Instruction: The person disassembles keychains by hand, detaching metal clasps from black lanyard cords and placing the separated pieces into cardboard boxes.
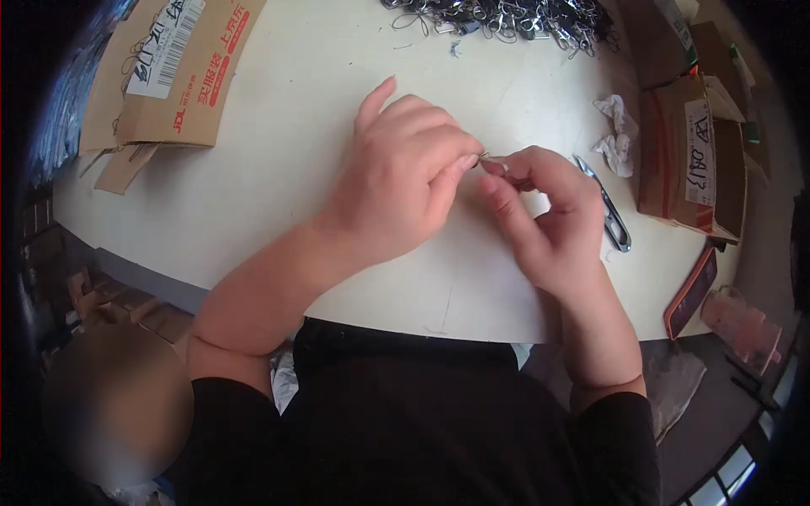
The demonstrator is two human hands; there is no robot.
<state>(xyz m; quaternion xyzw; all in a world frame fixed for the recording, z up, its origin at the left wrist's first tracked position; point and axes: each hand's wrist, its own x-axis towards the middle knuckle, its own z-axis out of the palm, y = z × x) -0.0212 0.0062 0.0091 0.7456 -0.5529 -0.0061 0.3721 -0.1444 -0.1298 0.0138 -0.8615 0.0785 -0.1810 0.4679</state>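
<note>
Over the middle of the table, my left hand (396, 169) pinches the left end of a small metal piece (504, 168) with a dark bit at that end. Its thumb and forefinger are pressed together, and the little finger sticks out. My right hand (561, 215) closes on the same small piece from the right, with curled fingers that hide most of it. Its exact kind is too small to tell. Just right of that hand lies a pair of dark thread snips (620, 223). A pile of black cords with metal clasps (523, 21) lies at the far edge.
One cardboard box (190, 84) stands at the left, another cardboard box (666, 160) at the right. Crumpled white tissue (618, 135) lies beside the right box. A phone with an orange edge (692, 291) rests near the table's right edge.
</note>
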